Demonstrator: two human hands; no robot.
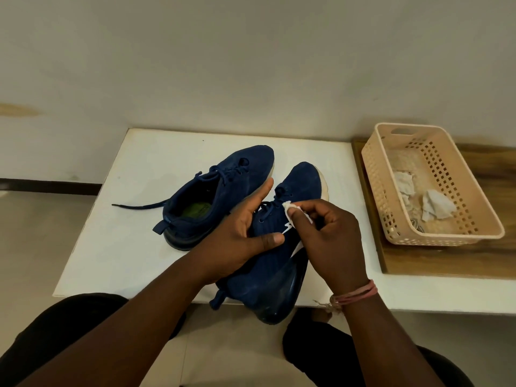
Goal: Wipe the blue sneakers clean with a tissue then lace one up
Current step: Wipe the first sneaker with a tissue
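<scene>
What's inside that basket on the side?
Crumpled grey-white tissues lie in the peach basket. A dark scrap peeks from under them near the front; its near wall hides the rest.

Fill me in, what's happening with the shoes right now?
A person is wiping the near sneaker, which overhangs the front edge of the white table. The left hand steadies it while the right hand pinches a white tissue against the laces. The other sneaker sits further back, one lace trailing loose. Crumpled tissues lie in the basket at the right.
</scene>
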